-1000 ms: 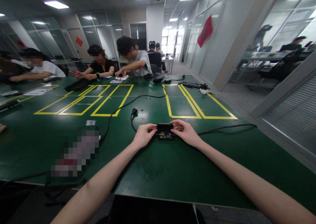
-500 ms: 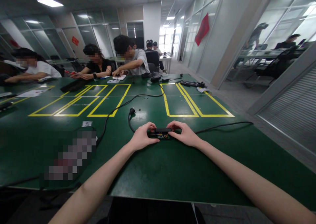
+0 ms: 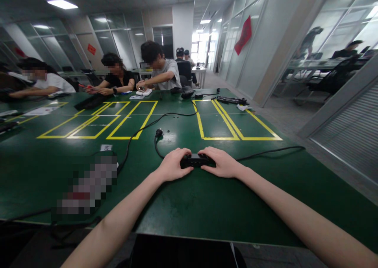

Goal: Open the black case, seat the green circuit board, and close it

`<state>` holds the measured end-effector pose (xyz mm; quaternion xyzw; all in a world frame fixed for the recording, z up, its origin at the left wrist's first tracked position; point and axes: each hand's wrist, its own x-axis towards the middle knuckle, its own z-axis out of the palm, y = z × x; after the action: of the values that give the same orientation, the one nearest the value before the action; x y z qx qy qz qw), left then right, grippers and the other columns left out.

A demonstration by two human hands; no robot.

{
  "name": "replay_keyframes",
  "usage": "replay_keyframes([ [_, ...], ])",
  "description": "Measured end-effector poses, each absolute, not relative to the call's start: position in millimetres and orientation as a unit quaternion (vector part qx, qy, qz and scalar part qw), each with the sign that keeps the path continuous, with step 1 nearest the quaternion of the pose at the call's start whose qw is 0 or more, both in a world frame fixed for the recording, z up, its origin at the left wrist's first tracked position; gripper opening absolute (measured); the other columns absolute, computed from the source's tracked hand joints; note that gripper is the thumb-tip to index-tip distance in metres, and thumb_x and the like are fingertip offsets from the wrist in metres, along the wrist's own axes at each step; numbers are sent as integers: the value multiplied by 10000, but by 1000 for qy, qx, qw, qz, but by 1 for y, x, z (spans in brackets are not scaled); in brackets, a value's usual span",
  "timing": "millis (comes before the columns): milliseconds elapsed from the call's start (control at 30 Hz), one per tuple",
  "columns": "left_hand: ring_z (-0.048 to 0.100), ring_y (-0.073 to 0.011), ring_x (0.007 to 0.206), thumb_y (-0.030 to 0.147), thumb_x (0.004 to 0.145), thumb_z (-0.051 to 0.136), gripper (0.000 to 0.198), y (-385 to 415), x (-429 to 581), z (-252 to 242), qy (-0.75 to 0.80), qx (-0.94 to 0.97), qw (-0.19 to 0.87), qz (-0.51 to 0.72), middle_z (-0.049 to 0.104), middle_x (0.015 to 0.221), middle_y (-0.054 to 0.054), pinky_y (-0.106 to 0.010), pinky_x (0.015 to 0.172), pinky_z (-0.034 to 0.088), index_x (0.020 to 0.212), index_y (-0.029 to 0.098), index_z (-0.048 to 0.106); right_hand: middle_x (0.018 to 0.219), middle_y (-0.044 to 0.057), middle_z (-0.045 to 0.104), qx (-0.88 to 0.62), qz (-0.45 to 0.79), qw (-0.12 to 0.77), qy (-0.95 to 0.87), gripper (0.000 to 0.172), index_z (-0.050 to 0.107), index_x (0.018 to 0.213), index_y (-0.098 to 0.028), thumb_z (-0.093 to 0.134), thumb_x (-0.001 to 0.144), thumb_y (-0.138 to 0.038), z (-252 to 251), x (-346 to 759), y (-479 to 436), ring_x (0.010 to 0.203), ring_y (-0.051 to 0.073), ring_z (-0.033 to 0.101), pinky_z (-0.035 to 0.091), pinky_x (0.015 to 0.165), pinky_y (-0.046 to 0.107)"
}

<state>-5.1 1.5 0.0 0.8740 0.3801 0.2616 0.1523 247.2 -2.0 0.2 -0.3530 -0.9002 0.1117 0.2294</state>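
A small black electronic device (image 3: 197, 161) is held at the middle of the table's near part, its dark casing facing me. From the left end, my left hand (image 3: 173, 165) grips it, thumb along the near side and fingers over the top. My right hand (image 3: 223, 162) has the opposite end in the same sort of grip. The palms and fingers hide both ends of the device. No circuit board shows on its near side.
A black cable with a plug (image 3: 158, 133) lies just beyond my left hand. Left of my arm is a pixelated long object (image 3: 90, 185). Yellow tape outlines (image 3: 221, 139) mark the green table (image 3: 189, 213). A folded black tripod (image 3: 232, 100) lies far right. Several people sit across the table.
The black cover came down over the circuit board that showed half a second ago, and the device now looks closed. Both hands have wrapped further around its ends.
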Motion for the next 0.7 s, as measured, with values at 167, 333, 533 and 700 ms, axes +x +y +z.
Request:
replay_keyframes([
  [167,657,-255,985,323,901,726,260,2,-2,0,359,901,88,226,742,1065,-66,-370,879,494,1124,207,661,1008,131,720,-342,83,194,-916,270,646,1148,-164,561,975,-353,6,245,-5,919,263,672,522,828,390],
  [333,653,-247,937,392,931,702,234,0,-3,4,341,915,75,200,741,996,-61,-366,850,477,1059,197,681,923,106,720,-351,72,144,-923,286,656,1058,-191,639,942,-452,7,243,-7,844,255,672,497,752,348],
  [533,652,-246,948,430,938,673,288,-4,-2,8,318,919,96,213,730,1009,-73,-357,848,472,1103,195,682,860,98,706,-357,64,131,-923,272,652,989,-196,556,998,-451,6,241,-8,786,245,656,474,726,338],
  [700,655,-232,929,408,990,609,273,-4,-3,7,316,923,97,198,714,964,-69,-351,866,463,1138,193,689,887,90,717,-353,64,124,-925,288,667,996,-205,581,981,-479,10,243,-8,815,244,666,473,729,330],
])
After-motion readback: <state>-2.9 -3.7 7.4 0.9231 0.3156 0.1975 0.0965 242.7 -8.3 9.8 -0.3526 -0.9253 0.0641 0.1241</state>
